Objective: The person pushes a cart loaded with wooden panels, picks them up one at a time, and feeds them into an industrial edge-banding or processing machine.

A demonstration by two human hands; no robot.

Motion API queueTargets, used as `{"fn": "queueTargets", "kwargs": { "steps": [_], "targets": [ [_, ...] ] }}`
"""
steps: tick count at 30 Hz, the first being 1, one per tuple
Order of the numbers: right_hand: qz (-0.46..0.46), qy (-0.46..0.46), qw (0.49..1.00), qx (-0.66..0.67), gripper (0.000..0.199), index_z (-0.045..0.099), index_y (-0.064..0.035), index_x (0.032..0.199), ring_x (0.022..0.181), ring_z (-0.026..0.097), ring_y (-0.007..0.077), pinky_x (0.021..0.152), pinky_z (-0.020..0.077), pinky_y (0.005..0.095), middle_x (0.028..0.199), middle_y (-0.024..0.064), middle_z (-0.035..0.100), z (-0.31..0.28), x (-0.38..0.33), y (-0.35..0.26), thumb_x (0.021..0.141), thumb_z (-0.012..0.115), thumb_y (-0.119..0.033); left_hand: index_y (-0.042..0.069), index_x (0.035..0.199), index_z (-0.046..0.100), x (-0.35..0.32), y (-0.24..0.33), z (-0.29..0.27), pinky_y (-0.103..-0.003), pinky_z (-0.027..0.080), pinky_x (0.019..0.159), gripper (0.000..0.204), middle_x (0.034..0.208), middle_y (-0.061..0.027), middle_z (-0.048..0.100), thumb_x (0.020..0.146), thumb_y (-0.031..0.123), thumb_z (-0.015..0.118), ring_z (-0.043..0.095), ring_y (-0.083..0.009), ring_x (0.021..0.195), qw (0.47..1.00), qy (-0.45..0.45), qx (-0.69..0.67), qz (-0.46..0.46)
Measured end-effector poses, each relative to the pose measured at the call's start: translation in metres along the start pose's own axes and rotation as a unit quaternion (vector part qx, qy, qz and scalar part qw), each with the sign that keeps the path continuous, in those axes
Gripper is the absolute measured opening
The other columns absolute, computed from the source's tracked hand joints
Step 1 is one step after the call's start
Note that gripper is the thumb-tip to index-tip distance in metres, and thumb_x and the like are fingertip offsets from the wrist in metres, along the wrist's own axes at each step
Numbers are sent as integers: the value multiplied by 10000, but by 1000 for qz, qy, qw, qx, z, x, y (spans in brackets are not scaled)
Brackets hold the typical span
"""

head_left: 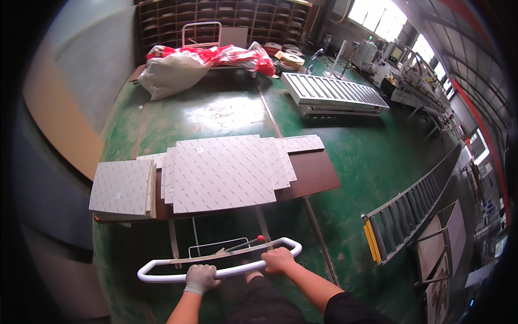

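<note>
Before me is a white tubular push handle, a closed loop at the near end of a cart. My left hand, in a thin grey glove, is closed round its near bar left of the middle. Bare, my right hand grips the same bar near its right end. A lever with a red knob sticks up just beyond the handle. Past it, a brown board carries a large pile of white film-covered panels. A smaller panel stack lies at its left end.
White and red plastic sheeting covers another cart ahead, before a brown pigeonhole shelf. Roller conveyors stand at the far right and near right. Large boards lean along the left. Machinery fills the far right.
</note>
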State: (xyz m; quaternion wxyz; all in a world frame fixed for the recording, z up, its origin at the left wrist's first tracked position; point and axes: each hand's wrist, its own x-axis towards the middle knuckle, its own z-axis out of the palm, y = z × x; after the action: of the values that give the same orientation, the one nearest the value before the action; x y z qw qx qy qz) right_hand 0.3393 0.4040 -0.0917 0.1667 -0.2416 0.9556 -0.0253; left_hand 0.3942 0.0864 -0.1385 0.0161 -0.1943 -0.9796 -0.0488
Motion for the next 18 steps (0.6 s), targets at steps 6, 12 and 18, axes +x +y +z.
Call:
{"fn": "queueTargets", "kwargs": {
  "steps": [6, 12, 18],
  "targets": [
    [-36, 30, 999, 8, 278, 717, -107, 917, 863, 745, 289, 714, 572, 439, 909, 104, 747, 39, -6, 27, 745, 726, -325, 152, 695, 664, 1, 22, 6, -431, 554, 636, 557, 677, -65, 683, 744, 704, 717, 692, -276, 638, 999, -35, 13, -11],
    [-67, 12, 997, 24, 244, 712, -94, 910, 883, 743, 302, 756, 573, 442, 899, 116, 744, 48, -4, 43, 743, 722, -272, 141, 769, 701, 4, 28, 30, -466, 560, 676, 626, 755, -91, 713, 838, 750, 572, 714, -315, 730, 993, -98, 23, -65],
    [-53, 12, 998, 18, 230, 701, -93, 925, 901, 738, 305, 773, 573, 453, 924, 118, 745, 56, -4, 51, 762, 695, -255, 129, 869, 714, 9, 41, 31, -478, 551, 731, 565, 859, -108, 732, 936, 650, 506, 716, -314, 828, 989, -102, 20, -106]
  ]
}}
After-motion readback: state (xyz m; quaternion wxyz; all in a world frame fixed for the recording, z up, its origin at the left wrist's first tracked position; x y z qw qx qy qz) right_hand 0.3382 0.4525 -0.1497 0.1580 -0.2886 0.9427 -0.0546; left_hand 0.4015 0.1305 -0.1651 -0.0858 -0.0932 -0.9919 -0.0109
